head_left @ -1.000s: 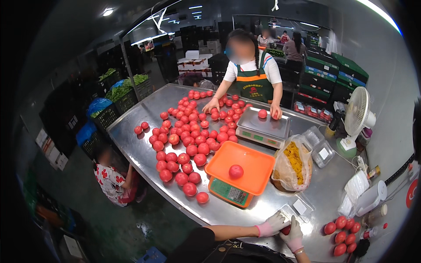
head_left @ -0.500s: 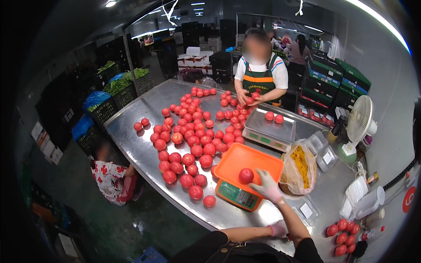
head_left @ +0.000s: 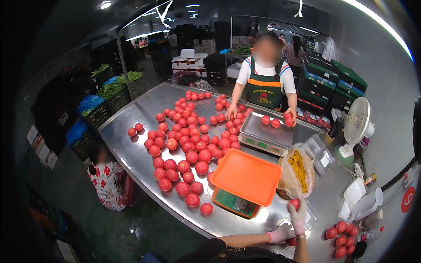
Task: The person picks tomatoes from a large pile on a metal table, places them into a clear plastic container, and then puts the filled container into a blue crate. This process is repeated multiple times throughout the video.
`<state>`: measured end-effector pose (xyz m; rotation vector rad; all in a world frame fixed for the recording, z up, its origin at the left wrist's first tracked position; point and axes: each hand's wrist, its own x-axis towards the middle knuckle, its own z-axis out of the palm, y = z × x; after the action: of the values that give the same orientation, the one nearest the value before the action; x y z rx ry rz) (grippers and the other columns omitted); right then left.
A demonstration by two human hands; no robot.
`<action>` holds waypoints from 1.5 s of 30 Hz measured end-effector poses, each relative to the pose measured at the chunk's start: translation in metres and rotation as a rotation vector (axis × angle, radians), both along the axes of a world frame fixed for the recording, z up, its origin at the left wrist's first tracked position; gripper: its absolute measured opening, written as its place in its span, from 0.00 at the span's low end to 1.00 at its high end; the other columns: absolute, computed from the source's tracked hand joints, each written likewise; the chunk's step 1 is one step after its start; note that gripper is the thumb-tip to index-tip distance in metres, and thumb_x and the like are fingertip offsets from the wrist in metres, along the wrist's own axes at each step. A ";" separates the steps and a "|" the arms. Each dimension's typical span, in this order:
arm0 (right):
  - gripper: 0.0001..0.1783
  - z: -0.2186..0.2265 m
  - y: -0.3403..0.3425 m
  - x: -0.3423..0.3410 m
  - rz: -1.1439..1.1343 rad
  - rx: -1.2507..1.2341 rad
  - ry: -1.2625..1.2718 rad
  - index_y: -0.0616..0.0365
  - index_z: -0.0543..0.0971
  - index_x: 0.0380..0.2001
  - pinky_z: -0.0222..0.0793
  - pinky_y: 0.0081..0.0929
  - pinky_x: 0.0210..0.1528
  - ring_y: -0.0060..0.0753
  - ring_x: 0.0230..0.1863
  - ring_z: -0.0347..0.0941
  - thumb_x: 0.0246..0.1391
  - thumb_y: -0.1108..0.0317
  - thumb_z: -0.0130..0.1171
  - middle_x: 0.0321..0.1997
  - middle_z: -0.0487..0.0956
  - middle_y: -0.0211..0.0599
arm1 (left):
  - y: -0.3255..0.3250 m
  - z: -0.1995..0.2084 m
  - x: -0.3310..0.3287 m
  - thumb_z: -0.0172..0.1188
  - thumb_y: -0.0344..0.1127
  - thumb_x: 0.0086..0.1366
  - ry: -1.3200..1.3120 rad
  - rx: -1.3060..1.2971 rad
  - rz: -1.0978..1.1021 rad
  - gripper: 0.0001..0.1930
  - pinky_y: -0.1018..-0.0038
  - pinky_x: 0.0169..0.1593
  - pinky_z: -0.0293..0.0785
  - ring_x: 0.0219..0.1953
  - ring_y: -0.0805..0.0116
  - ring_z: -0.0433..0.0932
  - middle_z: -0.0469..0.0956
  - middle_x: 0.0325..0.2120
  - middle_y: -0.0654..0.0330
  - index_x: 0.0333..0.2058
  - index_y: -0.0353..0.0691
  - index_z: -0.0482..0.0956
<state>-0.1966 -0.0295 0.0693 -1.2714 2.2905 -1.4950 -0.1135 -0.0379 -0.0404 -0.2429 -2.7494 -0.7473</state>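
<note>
My right hand, in a pale glove with a pink palm, is closed round a tomato above the near right part of the steel table. Close by on its left is my gloved left hand, its fingers curled; what they hold is hidden. Just below those fingers part of another tomato shows. Clear plastic packaging lies partly behind my right hand. Ahead of my hands an orange tray with a bare surface rests on a scale with a green panel.
Many loose tomatoes cover the table's middle. A co-worker stands opposite, one hand on a tomato at a second scale. An open bag of yellow strips, clear boxes, a fan and several tomatoes stand rightward.
My right hand has taken the tomato from the orange tray and moved it right and nearer, beside my left hand. The co-worker has moved a hand with a tomato to the far scale.
</note>
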 end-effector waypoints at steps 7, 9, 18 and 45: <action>0.21 -0.032 0.103 -0.014 0.114 0.271 0.210 0.59 0.75 0.47 0.69 0.41 0.54 0.53 0.51 0.71 0.47 0.70 0.62 0.50 0.72 0.49 | 0.013 0.012 0.018 0.65 0.38 0.50 0.182 -0.090 -0.051 0.18 0.61 0.54 0.65 0.45 0.57 0.71 0.74 0.40 0.59 0.41 0.45 0.74; 0.20 -0.035 0.107 -0.012 0.139 0.297 0.163 0.60 0.75 0.46 0.69 0.41 0.54 0.53 0.50 0.71 0.46 0.72 0.62 0.50 0.73 0.49 | 0.014 0.011 0.017 0.65 0.38 0.49 0.114 -0.101 -0.032 0.19 0.61 0.54 0.65 0.46 0.58 0.71 0.73 0.40 0.59 0.41 0.45 0.74; 0.24 -0.099 0.131 -0.100 -0.678 0.054 -0.103 0.59 0.69 0.54 0.65 0.40 0.57 0.50 0.55 0.70 0.61 0.57 0.55 0.52 0.75 0.48 | -0.013 0.042 0.046 0.69 0.44 0.52 0.100 0.240 0.017 0.38 0.58 0.65 0.59 0.62 0.49 0.63 0.66 0.58 0.48 0.60 0.38 0.64; 0.12 -0.075 0.217 0.041 -0.178 -0.017 -1.458 0.63 0.75 0.42 0.77 0.29 0.42 0.35 0.37 0.78 0.54 0.74 0.59 0.39 0.78 0.39 | -0.061 0.026 0.073 0.59 0.28 0.63 -0.531 1.766 0.408 0.20 0.73 0.42 0.78 0.39 0.69 0.78 0.77 0.39 0.56 0.52 0.28 0.70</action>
<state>-0.1561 0.1877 -0.0060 0.1882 1.3288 -1.5866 -0.0403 -0.0991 -0.0147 0.9033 -1.3050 -2.7699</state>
